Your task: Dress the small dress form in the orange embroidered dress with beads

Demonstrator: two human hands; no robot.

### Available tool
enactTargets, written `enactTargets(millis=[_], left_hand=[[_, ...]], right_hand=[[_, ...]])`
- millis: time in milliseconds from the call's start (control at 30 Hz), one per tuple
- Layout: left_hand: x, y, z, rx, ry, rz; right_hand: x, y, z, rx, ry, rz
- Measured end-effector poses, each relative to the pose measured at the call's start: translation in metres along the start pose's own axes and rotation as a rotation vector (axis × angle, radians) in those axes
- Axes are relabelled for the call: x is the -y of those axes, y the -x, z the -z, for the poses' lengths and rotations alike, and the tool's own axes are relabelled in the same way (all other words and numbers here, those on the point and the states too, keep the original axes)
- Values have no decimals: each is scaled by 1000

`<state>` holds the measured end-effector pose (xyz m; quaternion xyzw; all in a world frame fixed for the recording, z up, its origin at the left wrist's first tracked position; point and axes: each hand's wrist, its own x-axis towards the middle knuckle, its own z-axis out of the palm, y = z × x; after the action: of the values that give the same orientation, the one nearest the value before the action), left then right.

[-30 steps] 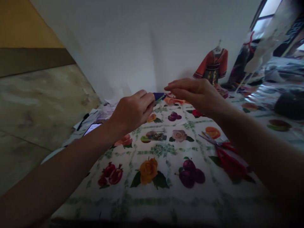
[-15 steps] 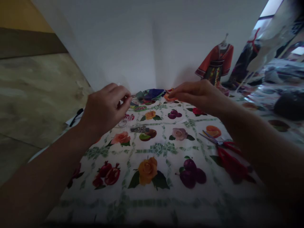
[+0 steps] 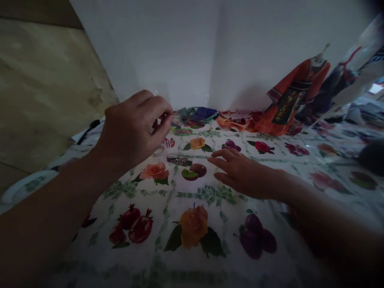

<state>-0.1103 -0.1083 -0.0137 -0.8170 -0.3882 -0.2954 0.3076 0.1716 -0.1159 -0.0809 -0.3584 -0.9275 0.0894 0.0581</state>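
Observation:
My left hand [image 3: 138, 124] is raised over the left part of the tablecloth, thumb and forefinger pinched together. Whatever is between those fingertips is too small to make out. Lower down and to the right, my right hand [image 3: 243, 174] hovers low over the cloth with its fingers apart, holding nothing that I can see. Between the hands lies a small dark strip with glittery bits [image 3: 180, 161]. Beside it, partly behind my left hand, is a clear round item [image 3: 159, 151]. A small green-rimmed oval dish of tiny coloured pieces [image 3: 183, 131] sits farther back.
Folded blue and green cloth [image 3: 199, 114] and orange fabric [image 3: 232, 121] lie along the white wall. A small red robe [image 3: 295, 94] stands on a stand at the back right. The tablecloth [image 3: 192, 196] is printed with fruit and flowers. A dark rounded object [image 3: 372, 157] is at the right.
My right hand has come down and towards me, its fingers spreading apart. My left hand stays raised and pinched. The view has shifted, and my right forearm now covers the red-handled scissors' place.

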Motion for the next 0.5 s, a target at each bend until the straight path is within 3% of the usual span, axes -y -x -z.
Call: enactTargets(millis=[167,500], left_hand=[[4,10,-2,-1,0,87],[12,8,-7,21,-17,85]], right_hand=[[10,-6,-23,22,18,-18],[23,-10,-28,35,-2,-31]])
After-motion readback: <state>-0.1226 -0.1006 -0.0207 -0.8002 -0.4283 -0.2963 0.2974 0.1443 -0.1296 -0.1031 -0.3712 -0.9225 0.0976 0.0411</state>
